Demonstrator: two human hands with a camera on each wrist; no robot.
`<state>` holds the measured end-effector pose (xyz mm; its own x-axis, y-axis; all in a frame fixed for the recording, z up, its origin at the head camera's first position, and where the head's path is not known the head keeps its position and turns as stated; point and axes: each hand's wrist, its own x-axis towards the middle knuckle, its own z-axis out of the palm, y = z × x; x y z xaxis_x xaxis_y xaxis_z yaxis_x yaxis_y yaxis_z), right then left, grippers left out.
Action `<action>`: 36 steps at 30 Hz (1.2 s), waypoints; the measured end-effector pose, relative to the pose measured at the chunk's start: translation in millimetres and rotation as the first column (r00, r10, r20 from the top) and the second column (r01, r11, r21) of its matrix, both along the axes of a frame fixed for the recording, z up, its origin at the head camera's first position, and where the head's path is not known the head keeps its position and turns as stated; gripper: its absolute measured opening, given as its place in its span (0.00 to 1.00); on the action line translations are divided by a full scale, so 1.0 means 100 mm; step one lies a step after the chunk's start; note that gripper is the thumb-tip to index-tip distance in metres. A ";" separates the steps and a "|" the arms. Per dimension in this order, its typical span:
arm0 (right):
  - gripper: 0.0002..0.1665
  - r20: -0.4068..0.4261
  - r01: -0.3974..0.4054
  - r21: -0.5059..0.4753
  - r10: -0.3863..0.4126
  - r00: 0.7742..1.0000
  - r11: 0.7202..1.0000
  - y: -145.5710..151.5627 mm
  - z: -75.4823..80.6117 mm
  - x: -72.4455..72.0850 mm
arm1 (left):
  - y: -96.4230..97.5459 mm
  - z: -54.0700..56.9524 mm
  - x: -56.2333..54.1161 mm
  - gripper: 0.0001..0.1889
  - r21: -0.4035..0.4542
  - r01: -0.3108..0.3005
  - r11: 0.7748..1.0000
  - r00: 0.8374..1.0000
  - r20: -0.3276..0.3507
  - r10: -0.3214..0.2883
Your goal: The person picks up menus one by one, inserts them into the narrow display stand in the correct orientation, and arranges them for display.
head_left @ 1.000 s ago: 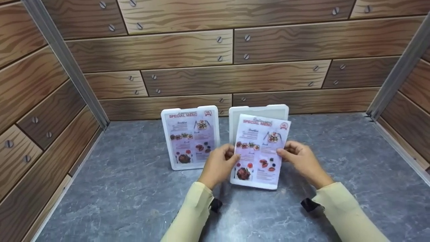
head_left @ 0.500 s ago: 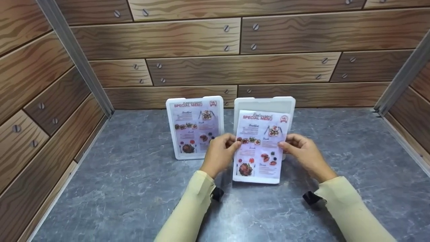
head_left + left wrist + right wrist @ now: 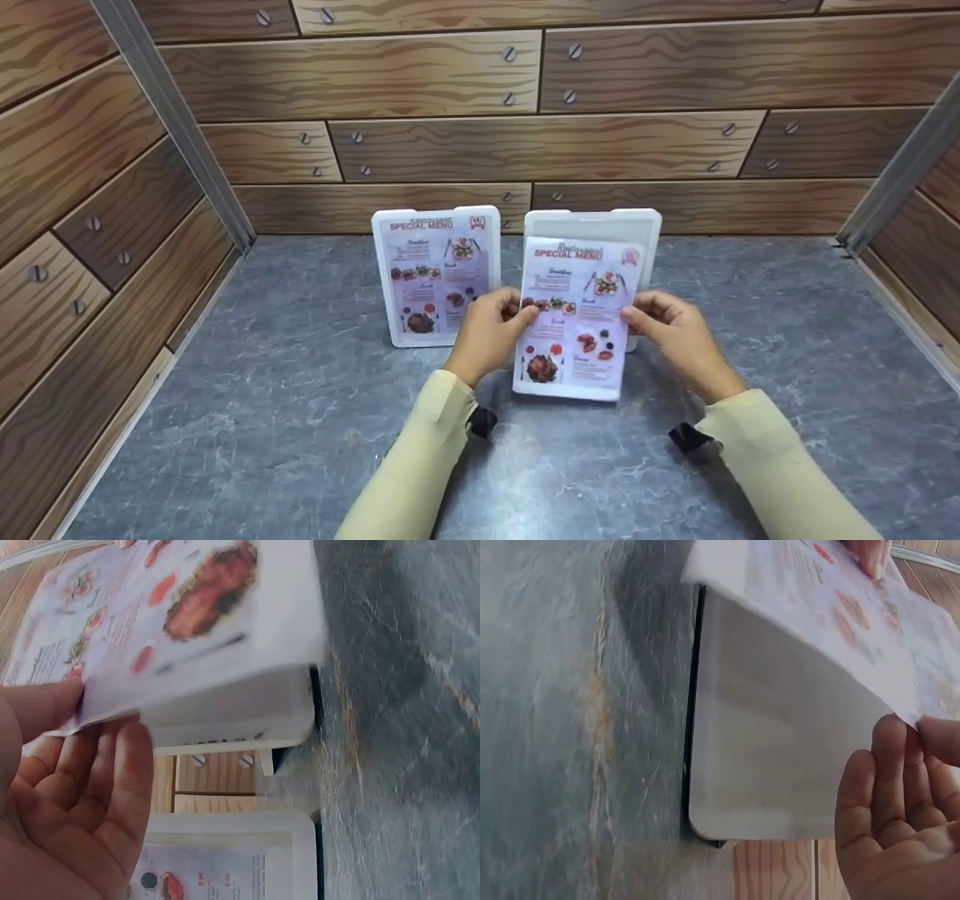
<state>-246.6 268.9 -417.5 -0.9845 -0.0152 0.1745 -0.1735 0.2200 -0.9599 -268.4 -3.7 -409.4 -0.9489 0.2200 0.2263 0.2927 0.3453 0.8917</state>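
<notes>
Both hands hold up a printed menu sheet (image 3: 574,330) by its two side edges. My left hand (image 3: 489,330) pinches the left edge between thumb and fingers; my right hand (image 3: 671,330) pinches the right edge. Behind the sheet stands a white frame (image 3: 592,223) with a blank panel, mostly covered in the head view. The right wrist view shows a gap between the sheet and the frame's pale panel (image 3: 780,720). To the left, a second white frame (image 3: 380,277) stands upright, with a matching menu (image 3: 420,259) in it; my left hand overlaps its lower right corner.
A grey marbled tabletop (image 3: 262,420) lies under everything. Wood-patterned panels (image 3: 435,150) rise at the back and sides, joined by metal corner posts (image 3: 172,127). A black strap piece (image 3: 481,422) shows at the left cuff.
The menu sheet, still in both hands, has tilted slightly and shifted a little left against the frame behind it. The head view has moved, so the whole scene sits higher. Both frames stay put.
</notes>
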 end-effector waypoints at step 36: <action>0.13 -0.067 0.045 -0.066 -0.049 0.997 0.997 -0.07 0.07 0.05 | -0.03 -0.03 -0.04 0.07 0.108 0.019 0.994 0.998 -0.070 -0.012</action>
